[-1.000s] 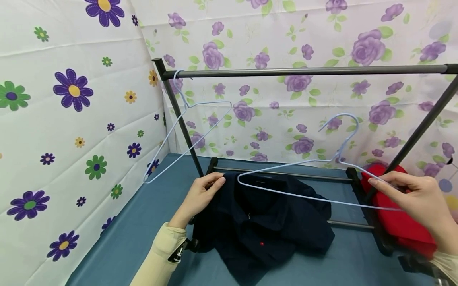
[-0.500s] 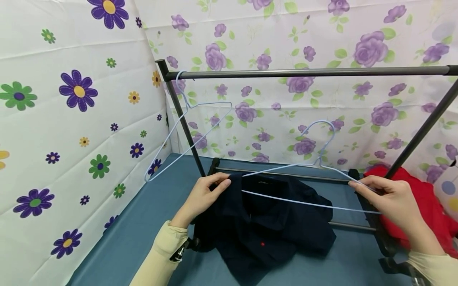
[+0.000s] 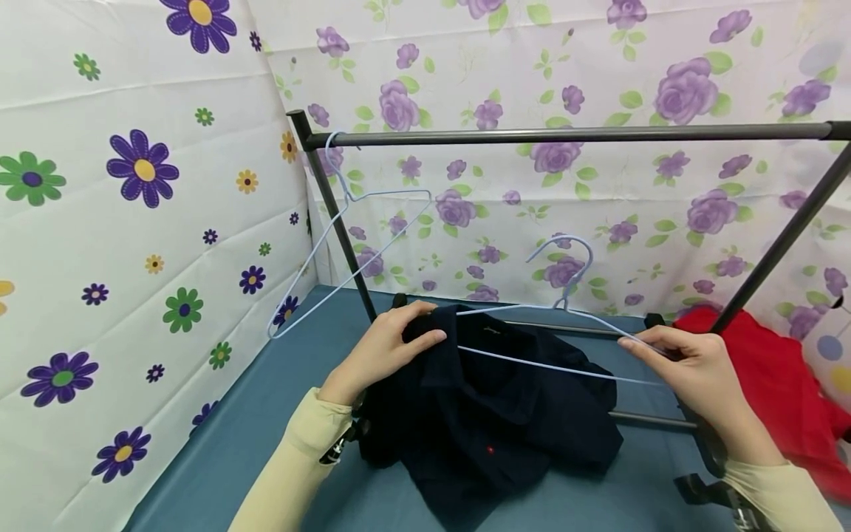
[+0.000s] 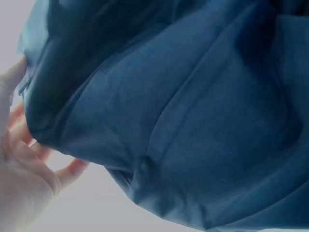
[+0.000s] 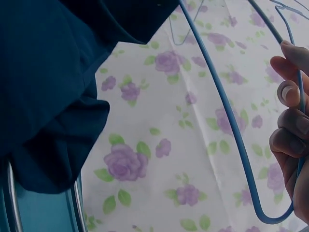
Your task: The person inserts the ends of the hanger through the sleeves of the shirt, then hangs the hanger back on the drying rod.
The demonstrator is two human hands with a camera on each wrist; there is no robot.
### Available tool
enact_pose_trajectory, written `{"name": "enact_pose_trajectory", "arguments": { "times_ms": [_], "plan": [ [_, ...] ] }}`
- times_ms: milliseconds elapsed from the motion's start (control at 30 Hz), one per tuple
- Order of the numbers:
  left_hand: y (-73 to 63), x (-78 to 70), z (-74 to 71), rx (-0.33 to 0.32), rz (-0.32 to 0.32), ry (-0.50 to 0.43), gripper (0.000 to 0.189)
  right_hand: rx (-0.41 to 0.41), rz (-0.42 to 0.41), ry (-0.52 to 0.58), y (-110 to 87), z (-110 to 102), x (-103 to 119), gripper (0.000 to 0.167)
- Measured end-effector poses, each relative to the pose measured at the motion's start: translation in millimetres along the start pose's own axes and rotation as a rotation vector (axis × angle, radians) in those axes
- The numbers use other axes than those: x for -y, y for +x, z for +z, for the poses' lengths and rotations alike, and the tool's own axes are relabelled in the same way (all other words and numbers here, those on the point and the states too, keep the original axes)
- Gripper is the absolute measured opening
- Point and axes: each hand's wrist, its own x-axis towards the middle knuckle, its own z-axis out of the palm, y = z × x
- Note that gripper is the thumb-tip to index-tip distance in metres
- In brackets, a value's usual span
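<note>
A dark navy collared shirt (image 3: 492, 414) with a small red mark on its front is raised at its left shoulder. My left hand (image 3: 388, 347) grips that shoulder, fingers over the cloth and thumb on the near side. The left wrist view has the fingers of this hand (image 4: 29, 159) at the edge of the fabric (image 4: 169, 116). My right hand (image 3: 694, 373) grips a light-blue wire hanger (image 3: 532, 363) by its right arm. The hanger's left end is inside the shirt's neck opening, hidden by cloth. Its hook points up and curls left.
A dark metal clothes rack (image 3: 565, 135) spans the blue table surface (image 3: 266, 443). Another blue hanger (image 3: 346, 199) hangs bare at the rail's left end. Red cloth (image 3: 764, 384) lies at the right, beside a white dotted item (image 3: 827, 347). Floral sheets stand behind and left.
The hanger and right hand have moved left, and the hanger's left end has gone into the neck opening. The left hand has shifted slightly right and up, lifting the shirt's shoulder.
</note>
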Motion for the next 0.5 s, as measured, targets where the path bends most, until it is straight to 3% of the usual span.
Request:
{"name": "enact_pose_trajectory", "arguments": {
  "times_ms": [200,500],
  "plan": [
    [7.5,-2.8,-0.9,0.062,0.022,0.077,0.051,0.018,-0.044,0.006,3.3,6.3,6.4,0.035],
    [16.1,-14.7,0.0,0.043,0.169,0.157,0.043,0.004,-0.099,0.047,7.8,19.9,10.6,0.038]
  ]
}}
